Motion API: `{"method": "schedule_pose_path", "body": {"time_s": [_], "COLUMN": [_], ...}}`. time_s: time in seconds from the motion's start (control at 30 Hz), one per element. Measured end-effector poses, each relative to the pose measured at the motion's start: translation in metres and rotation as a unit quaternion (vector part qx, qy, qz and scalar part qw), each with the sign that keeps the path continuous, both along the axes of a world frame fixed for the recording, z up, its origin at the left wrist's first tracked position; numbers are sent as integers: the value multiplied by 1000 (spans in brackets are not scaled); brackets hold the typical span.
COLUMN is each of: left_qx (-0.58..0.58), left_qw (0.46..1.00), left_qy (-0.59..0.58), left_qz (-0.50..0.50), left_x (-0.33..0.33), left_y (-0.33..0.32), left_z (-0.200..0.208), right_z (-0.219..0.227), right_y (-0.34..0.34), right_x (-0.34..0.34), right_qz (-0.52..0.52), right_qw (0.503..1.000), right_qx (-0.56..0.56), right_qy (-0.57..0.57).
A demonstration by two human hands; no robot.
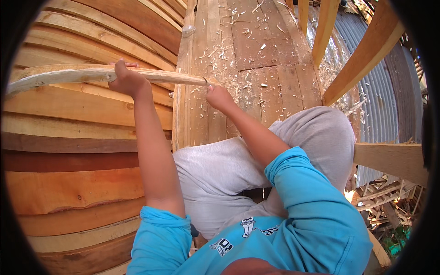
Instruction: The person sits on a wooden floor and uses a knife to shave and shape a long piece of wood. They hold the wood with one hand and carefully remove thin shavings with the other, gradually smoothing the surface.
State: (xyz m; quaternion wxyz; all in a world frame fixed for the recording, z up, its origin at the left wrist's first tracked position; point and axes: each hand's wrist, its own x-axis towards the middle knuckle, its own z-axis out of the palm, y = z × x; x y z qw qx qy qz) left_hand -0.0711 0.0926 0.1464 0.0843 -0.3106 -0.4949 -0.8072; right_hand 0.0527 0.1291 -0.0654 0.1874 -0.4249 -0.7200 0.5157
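Observation:
A long, slightly curved, peeled wooden pole (59, 77) reaches from the far left across to the middle of the view. My left hand (127, 79) is wrapped round it partway along, thumb and fingers showing above. At the pole's right end my right hand (220, 97) is closed in a fist. A small dark, thin edge (206, 81) shows against the wood just beside that fist; what the fist holds is mostly hidden. Curled pale shavings (224, 87) lie around this end.
Below the pole's tip runs a plank floor (270, 46) strewn with wood chips. Overlapping boards (78, 188) form a wall on the left. Upright slats (362, 55) and a crosswise beam (389, 158) stand at the right, with corrugated metal sheets (378, 87) beyond. My bent legs (316, 133) are close below my right forearm.

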Motion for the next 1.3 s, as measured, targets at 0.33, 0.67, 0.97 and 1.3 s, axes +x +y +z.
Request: {"method": "schedule_pose_path", "body": {"time_s": [0.33,0.67,0.97,1.3], "left_qx": [6,23,6,20], "left_qw": [998,995,995,997], "left_qy": [-50,-83,-86,-73], "left_qz": [36,42,44,31], "left_x": [-12,-40,-39,-47], "left_y": [-11,-22,-26,-21], "left_z": [-5,-8,-10,-13], "right_z": [11,12,19,20], "right_y": [-10,-13,-20,-19], "right_x": [-19,-30,-27,-35], "right_qz": [-24,21,0,2], "right_qw": [993,996,995,992], "right_qx": [62,43,85,110], "right_qy": [100,70,46,61]}}
